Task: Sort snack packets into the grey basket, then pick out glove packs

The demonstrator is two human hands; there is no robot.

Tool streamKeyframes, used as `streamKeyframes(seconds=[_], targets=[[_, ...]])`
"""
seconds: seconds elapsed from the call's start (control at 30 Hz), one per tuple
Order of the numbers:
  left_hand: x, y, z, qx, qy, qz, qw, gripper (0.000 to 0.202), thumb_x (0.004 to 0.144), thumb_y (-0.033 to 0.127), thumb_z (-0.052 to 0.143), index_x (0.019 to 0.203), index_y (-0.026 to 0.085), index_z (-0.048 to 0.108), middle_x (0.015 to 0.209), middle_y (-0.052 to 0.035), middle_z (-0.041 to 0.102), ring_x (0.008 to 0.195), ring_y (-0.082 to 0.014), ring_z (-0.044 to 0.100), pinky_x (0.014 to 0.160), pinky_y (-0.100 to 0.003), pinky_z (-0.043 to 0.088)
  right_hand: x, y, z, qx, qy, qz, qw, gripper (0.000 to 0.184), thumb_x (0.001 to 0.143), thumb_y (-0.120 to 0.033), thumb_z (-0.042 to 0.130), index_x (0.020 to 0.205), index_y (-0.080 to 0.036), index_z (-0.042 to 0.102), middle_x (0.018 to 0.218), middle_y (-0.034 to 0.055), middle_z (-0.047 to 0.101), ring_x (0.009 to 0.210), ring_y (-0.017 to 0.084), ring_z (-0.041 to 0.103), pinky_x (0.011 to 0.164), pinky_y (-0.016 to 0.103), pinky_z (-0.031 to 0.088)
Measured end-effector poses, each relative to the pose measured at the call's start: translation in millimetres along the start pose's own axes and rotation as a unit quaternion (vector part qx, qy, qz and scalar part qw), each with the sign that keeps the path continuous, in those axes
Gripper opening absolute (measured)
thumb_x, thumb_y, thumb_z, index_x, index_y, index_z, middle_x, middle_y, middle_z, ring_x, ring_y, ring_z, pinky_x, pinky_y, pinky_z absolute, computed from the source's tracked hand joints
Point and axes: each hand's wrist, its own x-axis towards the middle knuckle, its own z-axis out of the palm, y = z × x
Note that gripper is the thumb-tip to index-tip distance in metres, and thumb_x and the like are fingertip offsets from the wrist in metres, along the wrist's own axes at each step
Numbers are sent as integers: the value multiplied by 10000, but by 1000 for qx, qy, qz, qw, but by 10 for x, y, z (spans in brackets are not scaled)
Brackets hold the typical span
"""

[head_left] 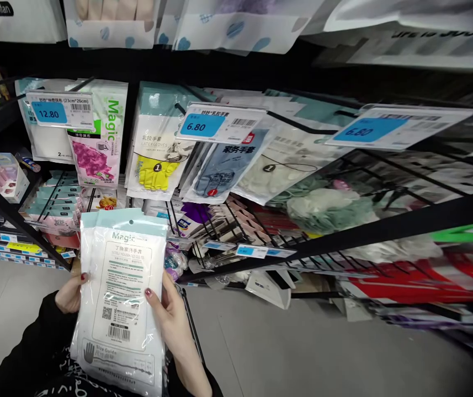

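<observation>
Between my two hands is a white-and-teal pack of household gloves, its printed back with barcode and size guide facing me. My left hand grips the pack's left edge with the thumb near the front, its other fingers mostly hidden behind. On the right side, my right hand presses its thumb onto the front while the fingers go behind the pack. More than one layer shows at the top edge, so it may be several packs together. Just beyond hang a pack of yellow latex gloves and a pack of blue-grey gloves.
Price tags stick out on hooks in front of the hanging packs. A pink cleaning-cloth pack hangs at the left. Lower racks hold more packaged goods, with a black shelf rail slanting across the right. Grey floor lies below.
</observation>
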Motion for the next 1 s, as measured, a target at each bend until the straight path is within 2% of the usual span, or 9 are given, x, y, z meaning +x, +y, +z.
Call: streamKeyframes(seconds=[0.1, 0.2, 0.37, 0.5, 0.63, 0.77, 0.87, 0.93, 1.0], targets=[[-9, -31, 45, -6, -14, -4, 1000, 504, 573, 337, 742, 1031, 162, 625, 880, -82, 721, 995, -309, 610, 880, -421, 460, -51, 6, 1, 42, 20, 13, 999, 499, 824, -404, 553, 1287, -263, 433, 1265, 71, 496, 1177, 267, 450, 964, 417, 409], [-10, -45, 109, 7, 18, 24, 1000, 510, 597, 246, 714, 1087, 163, 602, 854, -70, 726, 938, -306, 635, 853, -419, 480, -104, 4, 27, 78, 73, 16, 994, 412, 827, -415, 543, 1203, -268, 458, 1198, 64, 537, 1099, 253, 507, 914, 399, 447], [-31, -21, 189, 80, 19, 45, 996, 599, 497, 72, 734, 1073, 182, 616, 855, -66, 730, 905, -335, 641, 817, -430, 493, -123, -49, 58, 15, 109, -16, 994, 253, 850, -414, 497, 1047, -256, 508, 985, 55, 585, 918, 217, 551, 811, 350, 478], [-59, 27, 260, 117, 41, 76, 989, 534, 488, 43, 750, 995, 173, 643, 915, -86, 724, 922, -355, 632, 795, -431, 500, -28, -129, -79, -51, 156, -62, 985, 215, 810, -405, 548, 903, -215, 585, 994, 71, 562, 954, 230, 515, 854, 357, 433], [-76, 33, 300, 98, 74, 84, 989, 589, 510, 83, 768, 1074, 154, 614, 993, -121, 704, 973, -365, 610, 826, -443, 492, 109, -341, -307, 24, 216, -63, 974, 228, 794, -385, 573, 926, -200, 567, 926, 65, 613, 842, 218, 559, 747, 341, 462], [-83, 28, 278, 80, 100, 78, 989, 714, 523, 101, 774, 1196, 175, 546, 985, -110, 708, 938, -345, 630, 808, -427, 513, 202, -593, -478, 88, 205, -79, 972, 262, 767, -388, 605, 964, -221, 561, 976, 58, 639, 861, 220, 581, 723, 328, 465], [-89, 53, 237, 89, 121, 84, 985, 765, 518, 125, 784, 1233, 180, 519, 953, -99, 718, 904, -327, 646, 767, -379, 537, 252, -656, -574, 160, 168, -95, 968, 276, 758, -366, 615, 1006, -259, 556, 995, 32, 634, 892, 209, 580, 726, 320, 460], [-102, 88, 190, 92, 149, 86, 981, 827, 488, 152, 801, 1256, 181, 497, 906, -88, 728, 858, -322, 660, 709, -353, 556, 294, -623, -625, 264, 129, -105, 950, 236, 750, -321, 625, 974, -282, 563, 858, -5, 636, 724, 160, 587, 626, 278, 453], [-125, 144, 111, 96, 199, 92, 971, 911, 429, 166, 821, 1274, 184, 479, 848, -68, 737, 802, -317, 671, 632, -324, 569, 345, -557, -668, 355, 100, -120, 922, 151, 748, -347, 621, 870, -277, 563, 578, -59, 539, 436, 108, 461, 469, 243, 388]])
